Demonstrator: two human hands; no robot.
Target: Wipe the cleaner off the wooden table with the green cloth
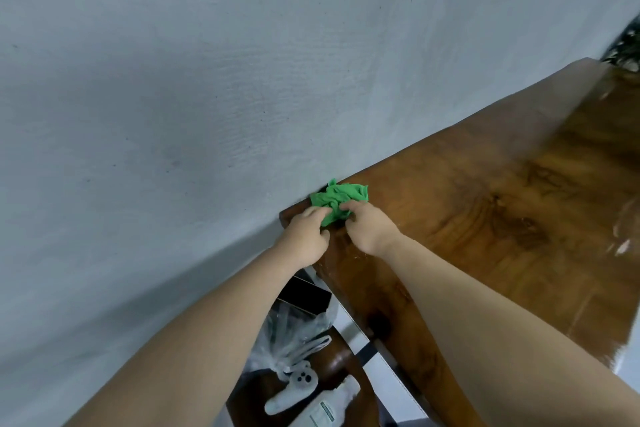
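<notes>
A crumpled green cloth [337, 199] lies on the far left corner of the dark wooden table [485, 204], close against the wall. My left hand [306, 236] pinches its near left edge with fingers curled. My right hand [369, 229] grips the cloth's near right side from above. Both hands rest on the tabletop at the corner. Shiny wet streaks [620, 243] show on the table's right part.
A grey wall [207, 97] runs right along the table's far edge. Below the table's left end sit a clear plastic bag [294, 333], a white game controller [294, 392], a white bottle [329, 407] and a dark flat box [306, 296].
</notes>
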